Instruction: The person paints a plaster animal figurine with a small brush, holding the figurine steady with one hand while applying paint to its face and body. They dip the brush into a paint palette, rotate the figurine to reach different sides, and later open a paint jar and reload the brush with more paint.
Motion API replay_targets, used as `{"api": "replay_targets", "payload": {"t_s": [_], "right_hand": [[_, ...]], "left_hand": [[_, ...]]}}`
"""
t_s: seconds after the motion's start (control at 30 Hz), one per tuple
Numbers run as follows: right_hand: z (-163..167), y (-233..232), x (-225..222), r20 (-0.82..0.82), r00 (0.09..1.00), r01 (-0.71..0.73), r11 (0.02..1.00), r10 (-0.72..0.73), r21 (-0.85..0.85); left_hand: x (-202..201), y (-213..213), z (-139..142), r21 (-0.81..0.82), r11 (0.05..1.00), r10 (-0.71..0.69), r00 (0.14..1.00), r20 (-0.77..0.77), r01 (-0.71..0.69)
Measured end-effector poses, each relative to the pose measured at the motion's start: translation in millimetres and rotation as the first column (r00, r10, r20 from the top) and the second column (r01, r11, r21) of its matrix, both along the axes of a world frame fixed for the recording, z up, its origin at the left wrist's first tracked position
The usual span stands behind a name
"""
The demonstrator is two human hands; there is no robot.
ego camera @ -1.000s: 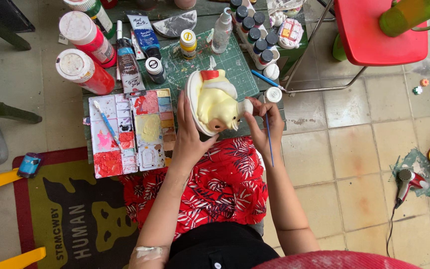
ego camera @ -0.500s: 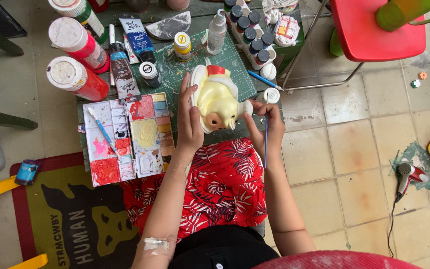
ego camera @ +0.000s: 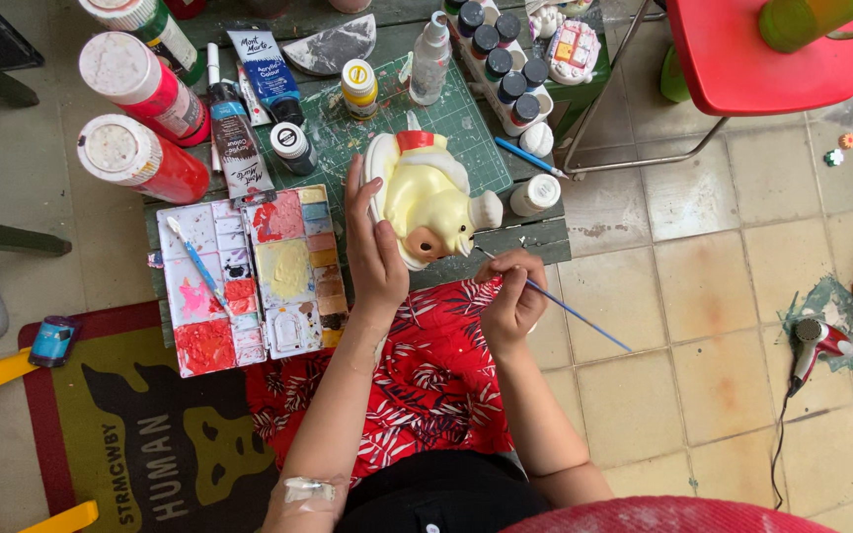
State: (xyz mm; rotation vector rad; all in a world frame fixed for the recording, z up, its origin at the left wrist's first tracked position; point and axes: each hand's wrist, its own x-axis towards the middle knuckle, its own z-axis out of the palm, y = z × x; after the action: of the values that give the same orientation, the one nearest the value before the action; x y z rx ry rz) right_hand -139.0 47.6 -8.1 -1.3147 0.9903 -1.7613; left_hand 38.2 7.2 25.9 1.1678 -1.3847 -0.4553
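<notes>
On the low green cutting mat [ego camera: 466, 128], right at the table's near edge, your left hand [ego camera: 375, 259] wraps around the side of a yellow duck figurine [ego camera: 425, 197], fingers curled against its back rim and holding it tilted so the face turns toward you. Your right hand [ego camera: 511, 301] is closed in a pinch on a thin blue-handled brush [ego camera: 575, 314], whose tip sits just beside the duck's orange beak.

You should treat the figurine as stiff and hollow-looking, probably plaster or ceramic, so likely light for its bulk but brittle if it tips off the edge onto the tiles. Its smooth painted skin looks slippery, and fresh paint may smear, so keep your hold on the pale unpainted rim and the back, away from the beak and the red collar. Small parts such as the white wing stub look the easiest to chip; do not lever on them.

Beside your left wrist lies the paint palette [ego camera: 249, 281] with another brush on it, touching nothing you hold. Red-capped paint bottles [ego camera: 140, 158] and small dark-lidded jars [ego camera: 505, 59] stand well apart behind the duck.
</notes>
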Motion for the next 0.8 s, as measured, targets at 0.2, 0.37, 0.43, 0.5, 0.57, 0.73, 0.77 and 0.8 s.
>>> {"api": "replay_targets", "payload": {"t_s": [0.2,0.37,0.43,0.5,0.57,0.73,0.77,0.8], "right_hand": [[9.6,-9.3,7.5,0.001,0.999,-0.048,0.999,0.048,-0.006],[19.5,-11.5,6.5,-0.048,0.997,-0.065,0.998,0.066,0.023],[22.7,-11.0,5.5,-0.075,0.994,-0.079,0.995,0.084,0.067],[26.3,-10.2,3.6,-0.107,0.988,-0.105,0.991,0.114,0.087],[29.5,-10.2,1.7,-0.138,0.983,-0.102,0.985,0.121,0.142],[36.6,-8.4,-1.2,-0.18,0.974,-0.104,0.978,0.137,0.183],[37.6,-8.3,-1.2,-0.16,0.977,-0.11,0.975,0.142,0.192],[38.7,-8.6,-1.2,-0.139,0.979,-0.118,0.973,0.147,0.2]], "left_hand": [[-0.9,0.1,2.3,-0.02,1.0,0.019,1.0,0.019,-0.019],[-2.6,2.0,3.6,-0.022,0.999,0.031,0.999,0.024,-0.03],[-2.6,2.2,4.0,-0.017,0.999,0.032,0.999,0.026,-0.031],[-2.8,2.7,4.4,-0.017,0.999,0.033,0.999,0.026,-0.033],[-3.3,2.3,4.1,-0.023,0.999,0.035,0.999,0.03,-0.035],[-2.8,3.7,3.5,-0.028,0.999,0.035,0.998,0.044,-0.034],[-2.9,4.0,3.5,-0.03,0.999,0.037,0.998,0.053,-0.036],[-2.8,4.0,3.6,-0.033,0.999,0.04,0.997,0.062,-0.038]]}}
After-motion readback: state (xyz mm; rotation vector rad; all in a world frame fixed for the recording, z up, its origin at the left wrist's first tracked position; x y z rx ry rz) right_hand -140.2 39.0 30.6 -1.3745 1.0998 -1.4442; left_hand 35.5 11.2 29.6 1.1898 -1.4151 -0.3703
